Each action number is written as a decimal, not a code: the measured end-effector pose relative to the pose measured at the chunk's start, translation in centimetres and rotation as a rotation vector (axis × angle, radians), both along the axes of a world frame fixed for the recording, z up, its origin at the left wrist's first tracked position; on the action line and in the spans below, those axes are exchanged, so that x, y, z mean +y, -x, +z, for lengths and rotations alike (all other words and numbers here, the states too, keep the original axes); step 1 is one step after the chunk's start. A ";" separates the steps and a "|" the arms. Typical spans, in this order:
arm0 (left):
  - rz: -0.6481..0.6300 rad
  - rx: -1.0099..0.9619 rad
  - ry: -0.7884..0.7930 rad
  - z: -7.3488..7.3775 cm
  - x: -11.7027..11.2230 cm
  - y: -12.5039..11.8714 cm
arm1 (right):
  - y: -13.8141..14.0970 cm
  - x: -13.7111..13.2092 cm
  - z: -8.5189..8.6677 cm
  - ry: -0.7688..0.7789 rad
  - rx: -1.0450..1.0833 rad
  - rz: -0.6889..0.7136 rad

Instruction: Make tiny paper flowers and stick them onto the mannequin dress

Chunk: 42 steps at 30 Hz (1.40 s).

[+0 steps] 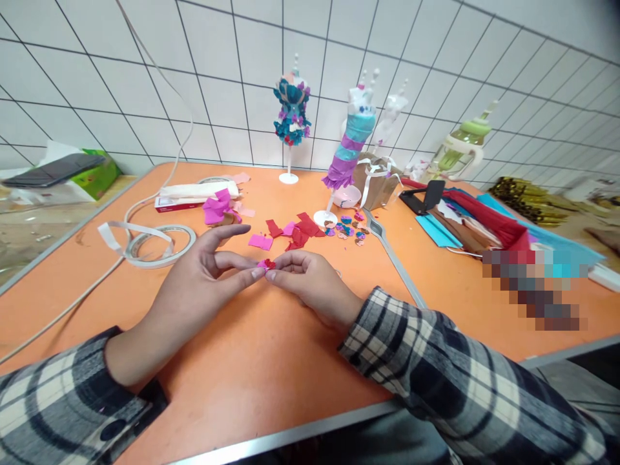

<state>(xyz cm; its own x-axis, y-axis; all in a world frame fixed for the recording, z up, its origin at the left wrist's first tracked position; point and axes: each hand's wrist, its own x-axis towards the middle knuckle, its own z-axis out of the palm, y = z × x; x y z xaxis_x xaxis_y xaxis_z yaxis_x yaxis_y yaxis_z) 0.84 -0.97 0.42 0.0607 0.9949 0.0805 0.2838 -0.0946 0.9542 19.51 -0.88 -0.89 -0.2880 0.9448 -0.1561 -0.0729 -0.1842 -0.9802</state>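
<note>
Between the fingertips of both hands is a small piece of pink and red crepe paper (267,264). My left hand (206,265) pinches its left side with thumb and a finger, while the index finger points away. My right hand (310,278) pinches the right side, fingers curled. Just beyond lie red crepe paper scraps (303,231) and a flat pink square (260,242). Several small multicoloured paper flowers (346,227) are spread to the right of them. A bunched magenta paper piece (217,206) sits farther left.
A roll of double-sided tape (186,242) lies left, near a white cable (126,226). Two decorated mini dress forms, one teal (291,110) and one blue-purple (356,145), stand at the back. Folded coloured paper (498,223), a black phone stand (429,197) and a green-lidded bottle (460,148) are right.
</note>
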 end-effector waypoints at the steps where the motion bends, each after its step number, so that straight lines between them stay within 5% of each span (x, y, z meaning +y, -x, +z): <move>1: 0.005 0.013 -0.003 0.0 0.0 0.0 | 0.0 0.0 0.0 0.006 -0.006 0.011; 16: -0.027 -0.044 0.040 0.6 -0.3 -0.2 | -0.5 -0.3 -0.2 0.029 -0.038 0.168; 42: -0.035 -0.030 0.013 -0.2 0.0 0.0 | -0.9 0.0 0.7 -0.001 -0.116 0.119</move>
